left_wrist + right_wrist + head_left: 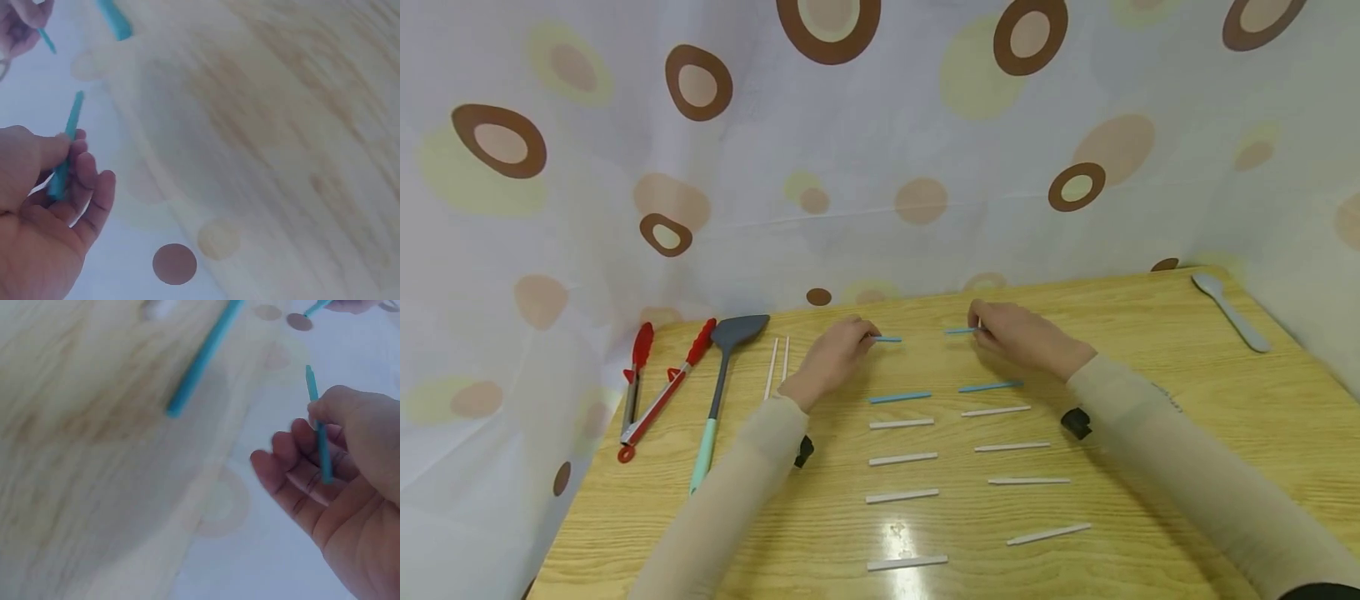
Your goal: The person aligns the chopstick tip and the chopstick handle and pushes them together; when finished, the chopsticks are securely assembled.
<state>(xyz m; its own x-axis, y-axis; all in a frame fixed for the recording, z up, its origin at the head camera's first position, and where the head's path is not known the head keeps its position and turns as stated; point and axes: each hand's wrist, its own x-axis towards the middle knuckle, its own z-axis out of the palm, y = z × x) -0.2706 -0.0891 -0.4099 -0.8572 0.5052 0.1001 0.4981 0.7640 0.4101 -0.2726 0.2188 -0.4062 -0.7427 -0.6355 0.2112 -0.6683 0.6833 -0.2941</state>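
Note:
My left hand (841, 348) pinches a thin blue stick (889, 339) between thumb and fingers above the far part of the table; its end points toward the other hand. Facing it, my right hand (1018, 331) pinches a second blue stick (958, 331), whose narrowed tip (309, 370) shows in the right wrist view. A gap separates the two held sticks. On the table nearer to me lie two more blue sticks, a left one (899, 397) and a right one (991, 387). Below them several white sticks (902, 459) form two columns.
At the left lie red-handled tongs (670, 396) and a grey spatula (724, 367) with a mint handle. Two white sticks (771, 367) lie between the spatula and my left arm. A grey spoon (1232, 312) rests at the far right. A spotted curtain (880, 250) hangs behind the table.

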